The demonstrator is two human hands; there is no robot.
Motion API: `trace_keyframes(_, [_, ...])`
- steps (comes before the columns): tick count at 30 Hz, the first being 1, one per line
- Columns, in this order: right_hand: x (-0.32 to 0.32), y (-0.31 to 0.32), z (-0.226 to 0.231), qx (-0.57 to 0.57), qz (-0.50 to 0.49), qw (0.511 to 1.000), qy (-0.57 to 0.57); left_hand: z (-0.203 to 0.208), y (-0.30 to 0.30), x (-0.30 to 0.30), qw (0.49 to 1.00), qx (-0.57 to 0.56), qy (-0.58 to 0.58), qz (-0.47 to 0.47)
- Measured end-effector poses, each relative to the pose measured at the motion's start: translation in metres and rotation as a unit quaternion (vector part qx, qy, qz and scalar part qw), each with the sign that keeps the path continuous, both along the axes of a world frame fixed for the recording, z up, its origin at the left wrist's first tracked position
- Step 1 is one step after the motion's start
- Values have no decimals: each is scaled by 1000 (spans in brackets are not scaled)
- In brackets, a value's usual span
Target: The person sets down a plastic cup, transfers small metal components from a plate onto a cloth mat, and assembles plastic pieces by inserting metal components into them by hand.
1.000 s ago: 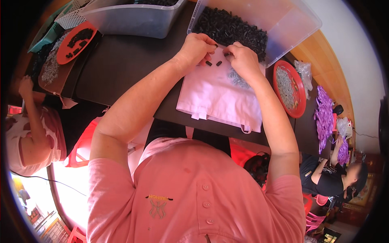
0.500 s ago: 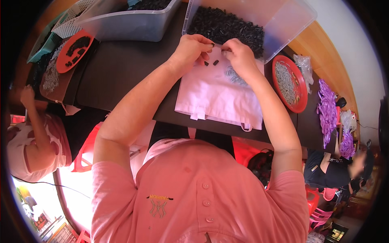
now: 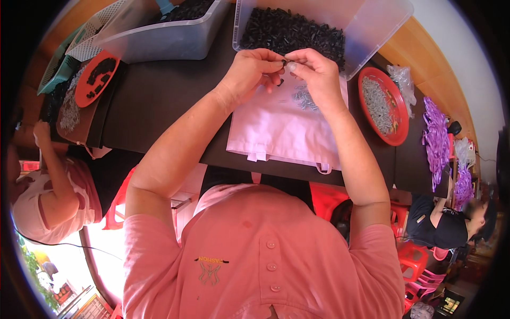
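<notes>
My left hand pinches a small black piece between thumb and fingertips above a pink cloth bag. My right hand meets it there, thumb and forefinger closed at the same piece; whether a second small part is between them cannot be made out. Another black piece shows just under my left fingers, on or above the bag. Small silvery metal pieces lie in a loose pile on the bag, beside my right wrist.
Beyond my hands stands a clear bin of black pieces, with another bin to its left. A red tray of metal pieces and purple ribbons lie right. A person sits left, near an orange plate; another is right.
My hands have come together at the fingertips, the right one moving left to the black piece. One of two black pieces seen on the bag no longer shows. The view has shifted slightly.
</notes>
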State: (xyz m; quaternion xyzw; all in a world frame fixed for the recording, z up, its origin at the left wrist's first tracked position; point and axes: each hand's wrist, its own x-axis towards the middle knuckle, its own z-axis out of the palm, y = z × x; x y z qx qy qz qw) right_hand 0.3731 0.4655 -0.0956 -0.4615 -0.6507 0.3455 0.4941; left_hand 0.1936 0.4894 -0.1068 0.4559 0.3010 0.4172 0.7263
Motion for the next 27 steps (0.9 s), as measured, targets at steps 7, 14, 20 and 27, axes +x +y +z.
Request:
trace_keyframes(7, [4,-2,11,-32,-3,997,73,6,-7,1,1000,9,21,3])
trace_keyframes(14, [-6,-6,9,-17,0,994,108,7,-10,2,999,36,37,16])
trace_keyframes(20, [-11,-6,5,10,-17,998,59,7,-11,3,996,57,55,35])
trace_keyframes(27, [-10,-8,6,3,-14,998,68,7,-12,3,996,67,55,37])
